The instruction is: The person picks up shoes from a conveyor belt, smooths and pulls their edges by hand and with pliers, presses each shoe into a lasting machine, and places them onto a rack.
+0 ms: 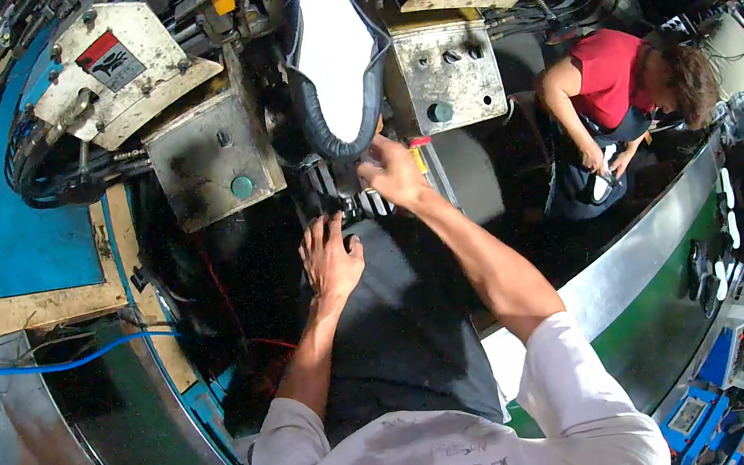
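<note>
A shoe upper on a last (333, 65) sits upside down in the machine, its white underside facing up and its black edge wrapped around it. Just below its rounded near end is my right hand (394, 174), fingers curled in close to the machine parts. What those fingers grip, if anything, is hidden. My left hand (332, 256) lies lower and to the left, fingers spread, with its tips by a dark metal fixture (322, 187) under the shoe. Nothing shows in that hand.
Metal control boxes with green buttons flank the shoe, one on the left (217, 159) and one on the right (447, 77). A co-worker in red (609, 81) handles a shoe at the right. A metal-edged green conveyor (663, 314) carries shoe parts. A blue cable (74, 362) crosses the left side.
</note>
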Demonstrator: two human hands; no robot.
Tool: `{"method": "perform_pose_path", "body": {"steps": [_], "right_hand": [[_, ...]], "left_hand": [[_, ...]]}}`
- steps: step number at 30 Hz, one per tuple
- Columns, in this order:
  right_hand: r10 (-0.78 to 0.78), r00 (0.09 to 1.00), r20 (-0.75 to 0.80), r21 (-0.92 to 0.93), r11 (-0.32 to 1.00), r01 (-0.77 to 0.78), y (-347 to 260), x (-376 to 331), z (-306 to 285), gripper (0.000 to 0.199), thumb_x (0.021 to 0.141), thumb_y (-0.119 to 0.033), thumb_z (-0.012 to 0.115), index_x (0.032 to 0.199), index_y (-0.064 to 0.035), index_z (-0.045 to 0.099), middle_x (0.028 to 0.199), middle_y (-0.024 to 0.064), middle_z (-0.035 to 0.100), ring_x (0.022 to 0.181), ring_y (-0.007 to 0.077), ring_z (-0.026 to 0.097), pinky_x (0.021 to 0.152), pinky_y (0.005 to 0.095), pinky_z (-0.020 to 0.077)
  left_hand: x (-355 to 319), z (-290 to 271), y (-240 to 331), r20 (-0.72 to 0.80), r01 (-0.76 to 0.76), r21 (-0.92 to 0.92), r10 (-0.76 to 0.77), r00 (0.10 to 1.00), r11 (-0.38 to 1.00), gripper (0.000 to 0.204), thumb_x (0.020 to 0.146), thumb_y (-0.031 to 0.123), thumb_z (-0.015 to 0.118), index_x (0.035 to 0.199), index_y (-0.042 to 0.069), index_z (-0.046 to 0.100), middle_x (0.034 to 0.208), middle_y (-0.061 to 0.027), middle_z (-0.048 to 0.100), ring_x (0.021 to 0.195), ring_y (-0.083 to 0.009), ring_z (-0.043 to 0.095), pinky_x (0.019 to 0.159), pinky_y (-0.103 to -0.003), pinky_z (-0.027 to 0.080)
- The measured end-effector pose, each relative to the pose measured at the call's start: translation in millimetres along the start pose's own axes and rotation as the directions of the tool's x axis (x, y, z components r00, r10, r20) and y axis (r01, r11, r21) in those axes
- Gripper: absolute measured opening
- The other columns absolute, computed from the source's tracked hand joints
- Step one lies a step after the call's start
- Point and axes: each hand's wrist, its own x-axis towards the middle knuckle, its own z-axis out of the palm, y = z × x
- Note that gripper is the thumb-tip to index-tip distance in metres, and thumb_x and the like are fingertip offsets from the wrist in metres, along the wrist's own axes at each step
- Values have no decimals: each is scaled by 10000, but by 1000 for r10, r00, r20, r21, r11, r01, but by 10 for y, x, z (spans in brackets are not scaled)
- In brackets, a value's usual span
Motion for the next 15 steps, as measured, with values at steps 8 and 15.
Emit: {"method": "perform_pose_path", "body": {"steps": [8,15], "right_hand": [[-679,722,136,-636,498,589,-1718,-74,-567,839,917,-508,783,1526,7,524,1609,312,446,1521,492,410,1242,593,365],[-588,785,195,-787,384,483,-1848,-41,-424,762,920,-479,766,1545,-102,550,1607,288,450,1491,513,413,1171,586,453]], "left_hand": [[618,116,302,299,77,-42,-61,952,996,722,927,263,730,1591,132,480,1312,-318,614,1175,-511,648,982,-610,541],[517,336,216,121,-63,-125,79,989,990,506,908,225,731,1382,97,613,1216,-283,656,1121,-490,665,922,-606,559]]}}
